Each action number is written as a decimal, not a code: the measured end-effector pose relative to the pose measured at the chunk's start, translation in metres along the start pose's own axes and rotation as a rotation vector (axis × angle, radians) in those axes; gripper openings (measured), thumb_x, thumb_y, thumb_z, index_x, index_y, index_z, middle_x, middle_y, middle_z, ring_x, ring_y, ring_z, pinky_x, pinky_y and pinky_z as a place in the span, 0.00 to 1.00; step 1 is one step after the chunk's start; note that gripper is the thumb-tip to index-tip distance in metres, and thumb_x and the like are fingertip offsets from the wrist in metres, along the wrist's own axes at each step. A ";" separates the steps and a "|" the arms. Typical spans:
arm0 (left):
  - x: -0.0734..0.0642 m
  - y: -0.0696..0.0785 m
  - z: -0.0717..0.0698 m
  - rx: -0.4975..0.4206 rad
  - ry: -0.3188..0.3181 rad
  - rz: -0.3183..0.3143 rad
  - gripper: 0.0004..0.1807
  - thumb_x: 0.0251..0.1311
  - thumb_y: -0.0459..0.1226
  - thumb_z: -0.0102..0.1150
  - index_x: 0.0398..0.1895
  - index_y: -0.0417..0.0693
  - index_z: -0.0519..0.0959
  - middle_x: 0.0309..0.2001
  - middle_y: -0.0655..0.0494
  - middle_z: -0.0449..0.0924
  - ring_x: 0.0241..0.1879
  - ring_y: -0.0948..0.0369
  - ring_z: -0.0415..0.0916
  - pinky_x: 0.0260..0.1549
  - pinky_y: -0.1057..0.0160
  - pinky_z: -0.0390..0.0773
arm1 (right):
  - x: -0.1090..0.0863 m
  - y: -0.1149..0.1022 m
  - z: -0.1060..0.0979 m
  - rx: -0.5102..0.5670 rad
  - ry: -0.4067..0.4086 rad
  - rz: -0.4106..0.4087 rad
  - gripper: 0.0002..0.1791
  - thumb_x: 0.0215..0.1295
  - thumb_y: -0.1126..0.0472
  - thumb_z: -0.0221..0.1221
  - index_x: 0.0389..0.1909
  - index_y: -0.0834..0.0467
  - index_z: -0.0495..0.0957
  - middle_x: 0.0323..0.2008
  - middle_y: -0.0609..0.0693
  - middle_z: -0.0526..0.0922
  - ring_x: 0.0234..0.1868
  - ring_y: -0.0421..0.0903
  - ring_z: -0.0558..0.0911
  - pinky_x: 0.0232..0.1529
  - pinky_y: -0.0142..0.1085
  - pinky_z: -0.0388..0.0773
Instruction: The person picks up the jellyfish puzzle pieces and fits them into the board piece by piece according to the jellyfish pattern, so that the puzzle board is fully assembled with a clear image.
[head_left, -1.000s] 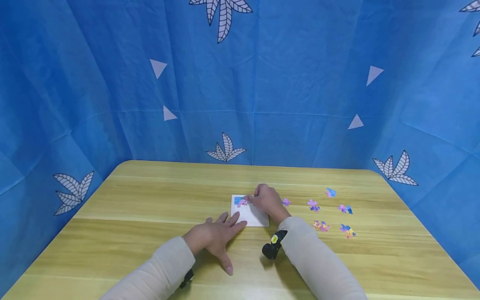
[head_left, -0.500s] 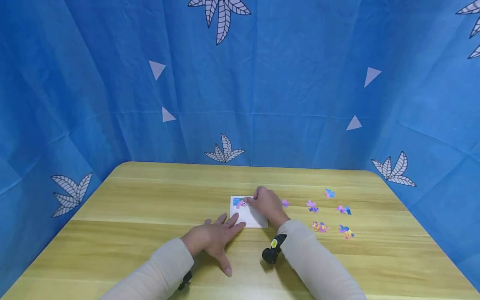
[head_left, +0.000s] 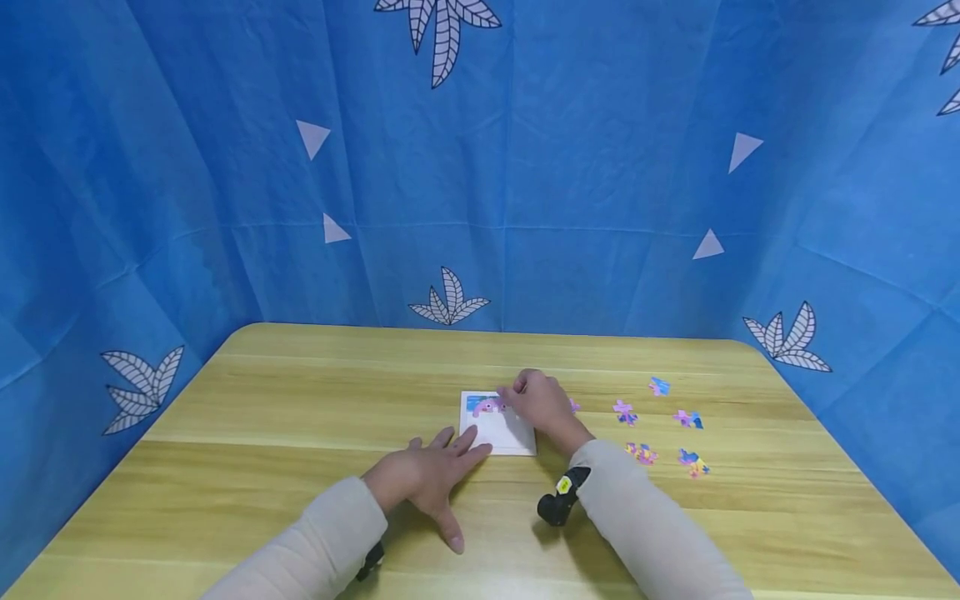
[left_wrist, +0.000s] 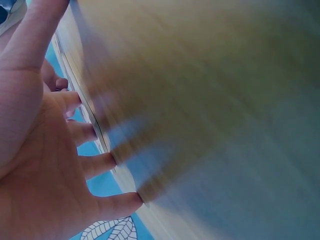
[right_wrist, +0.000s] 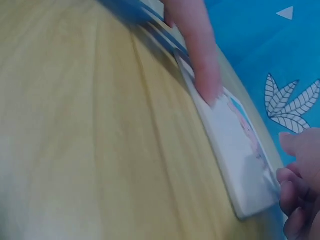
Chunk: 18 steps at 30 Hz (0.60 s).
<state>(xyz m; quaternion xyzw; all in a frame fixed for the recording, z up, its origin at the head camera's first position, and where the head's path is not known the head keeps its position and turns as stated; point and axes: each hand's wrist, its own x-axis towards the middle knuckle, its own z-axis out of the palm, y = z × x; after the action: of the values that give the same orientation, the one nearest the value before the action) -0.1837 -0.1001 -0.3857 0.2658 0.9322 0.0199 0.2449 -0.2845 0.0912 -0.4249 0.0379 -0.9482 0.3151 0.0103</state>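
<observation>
A small white puzzle board [head_left: 510, 437] lies in the middle of the table. Joined puzzle pieces [head_left: 487, 407] with pink and blue print run along its top edge. The left hand [head_left: 431, 475] is spread, and its fingertips rest at the board's lower left corner and on the tabletop. In the right wrist view one finger [right_wrist: 207, 82] of the left hand touches the board. At the board's upper right, the right hand [head_left: 540, 404] hovers close over the pieces with loosely bent fingers. Nothing shows between its thumb and fingers in the right wrist view.
Several loose puzzle pieces lie to the right: a blue piece [head_left: 659, 387], a pink and blue pair [head_left: 687, 418], a yellow and pink cluster [head_left: 642, 453] and a yellow and blue cluster [head_left: 693, 462]. A blue curtain [head_left: 600, 167] hangs behind the table [head_left: 300, 392].
The right hand has shifted slightly to the right, and more pink print now shows along the board's top edge. The left hand stays put.
</observation>
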 end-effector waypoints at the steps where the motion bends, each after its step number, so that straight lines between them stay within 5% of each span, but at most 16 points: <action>1: 0.000 0.000 0.000 -0.001 0.002 -0.001 0.70 0.25 0.65 0.71 0.75 0.64 0.43 0.76 0.54 0.36 0.74 0.47 0.37 0.64 0.35 0.49 | 0.000 0.001 -0.003 -0.005 -0.002 0.002 0.19 0.61 0.44 0.60 0.26 0.56 0.74 0.19 0.49 0.75 0.20 0.44 0.71 0.19 0.33 0.64; 11: -0.001 0.000 0.001 -0.019 0.005 -0.004 0.70 0.25 0.64 0.72 0.75 0.64 0.43 0.76 0.54 0.35 0.74 0.47 0.36 0.65 0.35 0.48 | 0.000 0.022 -0.034 0.006 -0.017 0.002 0.16 0.63 0.49 0.59 0.38 0.60 0.75 0.29 0.52 0.81 0.25 0.44 0.76 0.25 0.35 0.71; 18: 0.000 0.000 0.001 -0.035 0.002 -0.007 0.70 0.25 0.64 0.72 0.75 0.64 0.43 0.76 0.55 0.35 0.74 0.48 0.35 0.66 0.36 0.46 | 0.002 0.046 -0.054 -0.008 0.000 0.023 0.19 0.64 0.51 0.59 0.45 0.62 0.74 0.39 0.57 0.81 0.34 0.49 0.80 0.38 0.44 0.76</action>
<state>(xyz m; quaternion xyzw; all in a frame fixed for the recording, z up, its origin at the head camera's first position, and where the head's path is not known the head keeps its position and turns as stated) -0.1831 -0.1006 -0.3863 0.2583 0.9329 0.0358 0.2485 -0.2901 0.1601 -0.4092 0.0268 -0.9498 0.3115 0.0069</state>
